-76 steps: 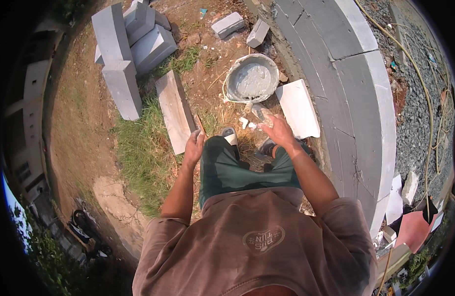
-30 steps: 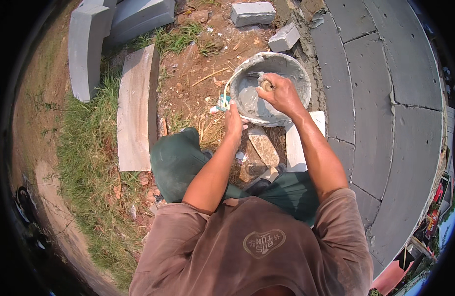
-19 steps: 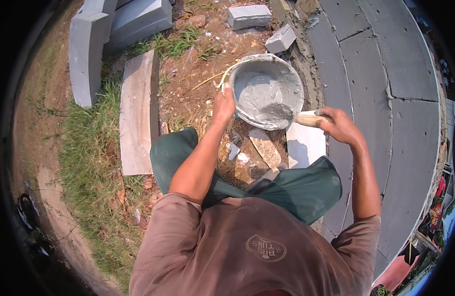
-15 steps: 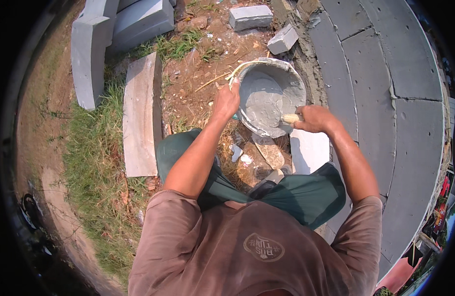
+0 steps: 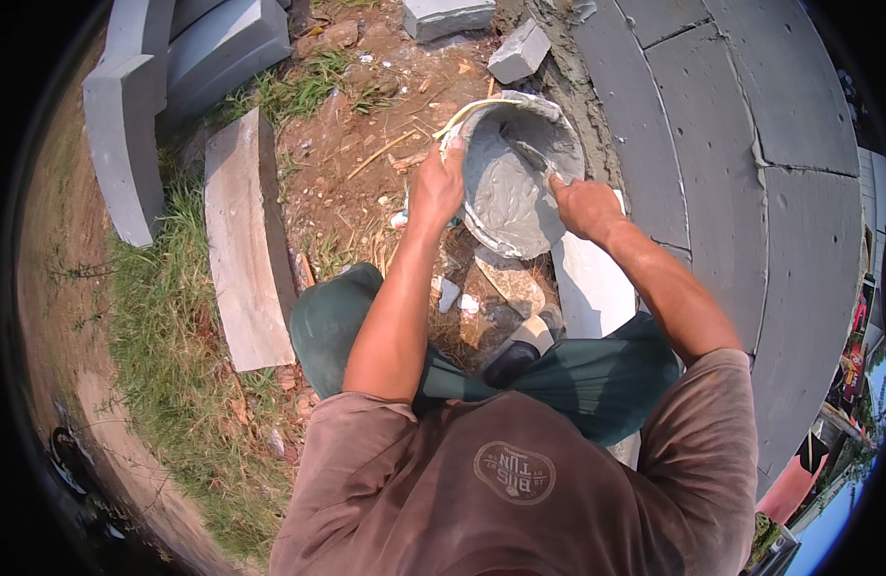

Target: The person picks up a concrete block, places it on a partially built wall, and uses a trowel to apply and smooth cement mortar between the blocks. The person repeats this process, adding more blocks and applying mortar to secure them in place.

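I am looking down from far away at two bare hands working over a round bucket. The bucket is on the dirt ground, between the person's knees and the wall of big grey blocks. Wet grey mortar is inside it.

I see the left hand gripping the bucket's left edge, close to the thin yellow handle. I can't tell if its fingers are around the handle too. The right hand is by the bucket's right edge, closed around a trowel. The trowel's blade is in the bucket, near the right side, and smeared grey. The hand hides most of its grip.

A white block lies just beside the bucket's lower right edge. A flat tan piece lies near the bucket's bottom edge, by a shoe. Past the bucket's top edge I can see a small grey block close to the foot of the wall. At the grass edge on the left lies a long pale block. More grey blocks are piled at the ground's top left corner.
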`<move>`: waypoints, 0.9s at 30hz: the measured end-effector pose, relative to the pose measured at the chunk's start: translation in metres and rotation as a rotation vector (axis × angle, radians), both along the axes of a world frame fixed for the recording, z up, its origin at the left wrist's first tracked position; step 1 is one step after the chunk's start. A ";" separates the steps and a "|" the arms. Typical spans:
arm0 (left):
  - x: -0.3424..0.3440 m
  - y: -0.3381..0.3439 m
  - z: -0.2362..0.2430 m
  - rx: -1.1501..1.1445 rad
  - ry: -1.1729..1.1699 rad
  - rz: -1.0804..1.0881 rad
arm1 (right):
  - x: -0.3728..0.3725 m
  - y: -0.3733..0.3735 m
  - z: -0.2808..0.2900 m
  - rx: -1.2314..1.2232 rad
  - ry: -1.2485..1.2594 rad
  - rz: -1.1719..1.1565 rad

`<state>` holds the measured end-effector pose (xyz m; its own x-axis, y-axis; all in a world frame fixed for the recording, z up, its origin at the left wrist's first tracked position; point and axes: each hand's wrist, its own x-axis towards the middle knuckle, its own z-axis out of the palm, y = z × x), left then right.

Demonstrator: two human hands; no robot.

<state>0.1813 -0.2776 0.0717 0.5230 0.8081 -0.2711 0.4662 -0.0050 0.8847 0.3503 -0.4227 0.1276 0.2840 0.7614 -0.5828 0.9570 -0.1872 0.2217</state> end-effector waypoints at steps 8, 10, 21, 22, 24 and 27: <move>-0.009 0.004 -0.015 0.045 -0.033 0.005 | -0.010 -0.017 0.074 -0.183 0.465 0.007; -0.011 0.007 -0.009 0.027 -0.016 -0.006 | 0.017 -0.021 0.104 -0.033 0.520 -0.061; -0.003 -0.001 -0.019 0.010 -0.067 -0.014 | -0.035 0.008 0.004 -0.077 0.106 0.037; -0.003 -0.001 -0.020 -0.006 -0.079 -0.006 | -0.043 0.004 0.012 -0.157 0.161 0.077; -0.005 -0.004 -0.009 0.014 -0.080 -0.001 | -0.055 -0.001 0.027 -0.257 0.239 0.088; -0.007 -0.004 -0.009 0.079 -0.103 0.060 | -0.008 -0.006 0.089 -0.088 0.418 0.078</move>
<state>0.1745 -0.2813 0.0631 0.4949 0.8555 -0.1524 0.3741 -0.0515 0.9260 0.3427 -0.4288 0.2171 -0.0465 0.7136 -0.6990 0.9784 -0.1086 -0.1760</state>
